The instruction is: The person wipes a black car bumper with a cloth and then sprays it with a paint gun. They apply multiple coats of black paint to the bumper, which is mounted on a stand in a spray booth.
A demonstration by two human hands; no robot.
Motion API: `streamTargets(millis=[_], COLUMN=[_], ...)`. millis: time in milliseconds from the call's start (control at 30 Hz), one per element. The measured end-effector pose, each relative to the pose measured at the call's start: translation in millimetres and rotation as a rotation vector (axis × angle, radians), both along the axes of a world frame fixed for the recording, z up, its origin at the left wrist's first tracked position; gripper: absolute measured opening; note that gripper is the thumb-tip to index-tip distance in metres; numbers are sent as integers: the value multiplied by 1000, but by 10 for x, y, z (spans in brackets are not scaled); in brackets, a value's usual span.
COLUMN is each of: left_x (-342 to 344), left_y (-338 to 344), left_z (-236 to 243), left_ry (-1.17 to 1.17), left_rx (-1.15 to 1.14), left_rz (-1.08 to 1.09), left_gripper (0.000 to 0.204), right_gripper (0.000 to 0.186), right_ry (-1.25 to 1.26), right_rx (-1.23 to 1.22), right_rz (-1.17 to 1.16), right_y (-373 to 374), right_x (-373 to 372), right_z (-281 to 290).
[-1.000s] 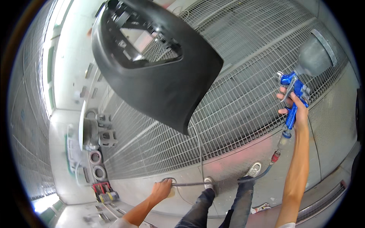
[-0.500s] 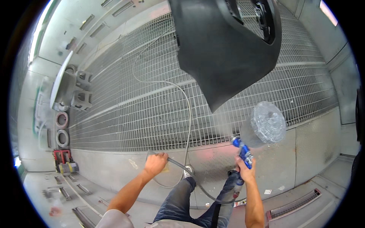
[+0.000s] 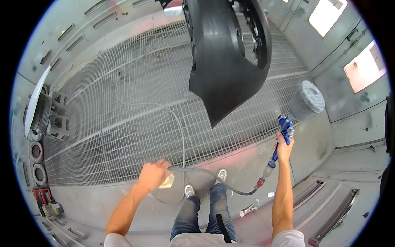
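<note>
Head view: matte black, curved, moulded car panel [image 3: 230, 72] hangs or stands above the grey metal floor grating [image 3: 135, 131]; its support is out of sight. Long axis runs from the top edge of the picture down toward the wearer, ending in a pointed lower corner.

Right hand [image 3: 284, 144] wraps round the grip of a blue metal spray gun [image 3: 286, 128]; whether the trigger is pulled, cannot tell. From this hand the panel lies ahead and to the left, with a gap between it and the gun. Right is the nearer hand; left sits lower, on the other side of the panel's point. Gun carries a grey, round cup with a clear wrinkled cover [image 3: 307, 99].

Left hand [image 3: 153, 175], somewhat blurred, curls its fingers on a thick dark-grey flexible hose [image 3: 205, 170], which sags across to a red coupling [image 3: 260, 182] below the gun.

Count: one panel, one gun, one cup, one coupling; two hoses, the second thin and pale [image 3: 166, 108], looping over the grating; two pale shoes [image 3: 189, 191]; two dull round rings [image 3: 39, 174] at far left, near one red-framed device [image 3: 48, 202].
</note>
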State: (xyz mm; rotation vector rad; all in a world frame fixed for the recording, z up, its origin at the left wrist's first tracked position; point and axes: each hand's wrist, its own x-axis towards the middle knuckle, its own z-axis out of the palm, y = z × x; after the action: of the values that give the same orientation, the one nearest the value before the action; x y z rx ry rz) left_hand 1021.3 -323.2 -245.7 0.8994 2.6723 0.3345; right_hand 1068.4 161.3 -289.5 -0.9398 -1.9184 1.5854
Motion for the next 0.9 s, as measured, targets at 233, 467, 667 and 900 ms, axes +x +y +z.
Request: streamTargets(millis=[233,467,667,900], left_x=[309,407,401,384], left_y=[14,406,791,452], left_z=[296,264,325,462], left_ry=[-65,-121,-142,-91], left_rx=[-6,-53,-26,4], left_rz=[170,143,267,401], left_gripper=[20,22,25,25], right_gripper=[13,8,10,11], right_ry=[-138,-146,-104,90], right_rx=[-423,-428,-66,203], right_rz=[454,511,117,7], right_y=[-514,98,1062,667], right_x=[-6,-329,-608,-520], right_z=[291,240,208,-118])
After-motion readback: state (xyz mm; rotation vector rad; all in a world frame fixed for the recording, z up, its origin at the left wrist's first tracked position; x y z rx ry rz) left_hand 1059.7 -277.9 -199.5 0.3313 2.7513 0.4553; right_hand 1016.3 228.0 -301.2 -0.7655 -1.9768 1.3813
